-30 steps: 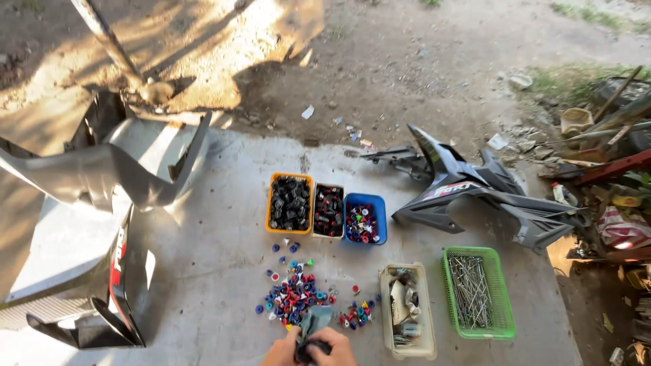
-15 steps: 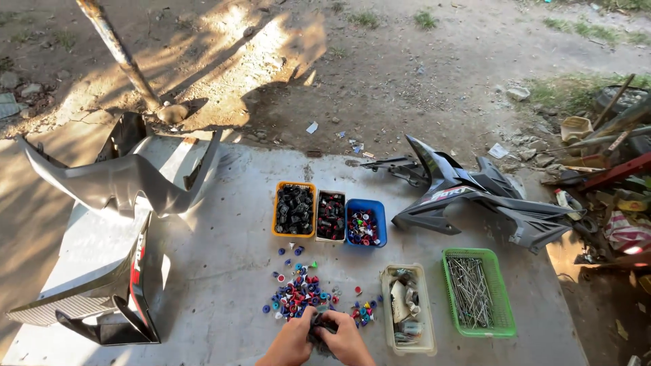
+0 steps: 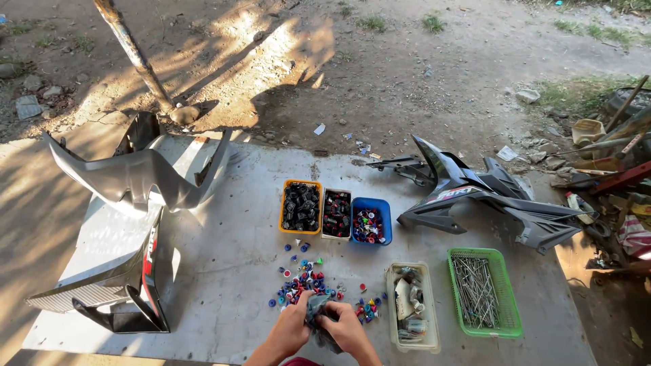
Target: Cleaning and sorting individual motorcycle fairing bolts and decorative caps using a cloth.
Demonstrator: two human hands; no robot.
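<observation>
Since the earlier frame both hands have come further up into view and drawn together over a dark grey cloth [image 3: 319, 318], which sat flatter between them before; trays and panels lie unchanged.

Left hand [image 3: 293, 327]: fingers curled closed, gripping the cloth's left side. Right hand [image 3: 347, 329]: fingers likewise folded shut on the cloth's right side, knuckles up. The cloth is soft, crumpled, bunched between both hands at the near edge of the concrete slab [image 3: 230, 271], just beside a loose scatter of small plastic clips [image 3: 304, 281] in blue, red and green.

Left to right across the slab: a large grey moulded fairing panel [image 3: 135, 179], smooth and horned in shape, with a ribbed black panel [image 3: 115, 285] below it; an orange tray [image 3: 300, 207] of black fasteners; a narrow pale tray [image 3: 337, 213] of dark and red pieces; a blue tray [image 3: 370, 222] of mixed coloured clips; a clear oblong tray [image 3: 411, 305] of assorted hardware; a green mesh basket [image 3: 484, 293] of long metal nails; a glossy black angular fairing [image 3: 475, 196]. The slab surface is rough and pale.
</observation>
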